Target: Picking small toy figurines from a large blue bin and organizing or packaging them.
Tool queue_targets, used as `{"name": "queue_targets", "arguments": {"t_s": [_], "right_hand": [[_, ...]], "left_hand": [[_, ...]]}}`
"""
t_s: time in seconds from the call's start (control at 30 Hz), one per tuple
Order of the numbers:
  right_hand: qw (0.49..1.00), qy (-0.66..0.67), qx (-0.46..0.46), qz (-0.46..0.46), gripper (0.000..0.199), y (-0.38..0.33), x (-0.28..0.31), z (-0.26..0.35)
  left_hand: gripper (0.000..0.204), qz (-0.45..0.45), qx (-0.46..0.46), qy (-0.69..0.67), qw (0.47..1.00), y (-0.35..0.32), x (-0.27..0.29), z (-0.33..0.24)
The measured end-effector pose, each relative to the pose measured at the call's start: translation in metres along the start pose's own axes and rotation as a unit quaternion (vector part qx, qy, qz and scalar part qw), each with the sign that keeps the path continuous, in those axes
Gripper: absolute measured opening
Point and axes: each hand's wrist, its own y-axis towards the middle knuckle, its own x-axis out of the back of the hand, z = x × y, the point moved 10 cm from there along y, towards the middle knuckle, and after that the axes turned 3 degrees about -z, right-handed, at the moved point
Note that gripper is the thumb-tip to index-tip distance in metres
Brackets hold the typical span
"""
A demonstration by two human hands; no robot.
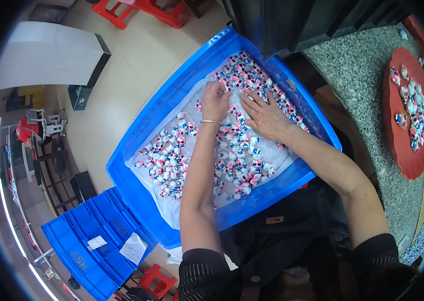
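A blue plastic bin [136, 133], lined with a thin white sheet [157, 198], holds a great many small white, pink and blue figurines [172, 168]. Both my hands are inside it, over the far half. My left hand [215, 102], with a bangle at the wrist, has its fingers curled in at the sheet; whatever they pinch is hidden. Beside it on the right, my right hand [268, 118] lies palm down with fingers spread, resting on the sheet and the figurines. More figurines crowd the bin's far end and the part nearest me.
To the right stands a speckled stone counter [357, 75] with a red oval tray [402, 150] of similar figurines. Stacked blue crates [89, 220] with paper slips are at the lower left. Red stools [156, 282] stand on the floor. Dark ribbed panels [292, 25] rise behind the bin.
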Motion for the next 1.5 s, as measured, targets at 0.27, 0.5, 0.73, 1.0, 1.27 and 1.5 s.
{"name": "queue_targets", "arguments": {"t_s": [0.27, 0.5, 0.73, 1.0, 1.27, 1.5], "right_hand": [[1.000, -0.010, 0.006, -0.009, 0.057, 0.000, 0.002, -0.001], [1.000, -0.007, 0.010, -0.005, 0.057, 0.000, 0.001, 0.001], [1.000, -0.005, 0.012, 0.010, 0.058, -0.005, 0.006, 0.000], [1.000, 0.004, 0.005, 0.009, 0.056, -0.003, 0.004, -0.003], [1.000, 0.019, -0.002, 0.012, 0.054, -0.005, 0.001, -0.008], [0.999, 0.029, 0.012, -0.014, 0.053, -0.006, 0.007, -0.005]], "left_hand": [[0.023, -0.032, -0.050, 0.099, 0.993, -0.004, 0.031, -0.025], [0.022, 0.250, -0.171, 0.260, 0.917, -0.044, -0.015, -0.056], [0.018, 0.265, -0.090, 0.275, 0.920, -0.037, -0.020, -0.038], [0.032, 0.079, -0.052, 0.216, 0.972, -0.009, -0.008, -0.039], [0.030, 0.247, -0.148, 0.156, 0.945, -0.044, -0.010, -0.075], [0.027, 0.271, -0.170, 0.170, 0.932, -0.058, -0.026, -0.061]]}}
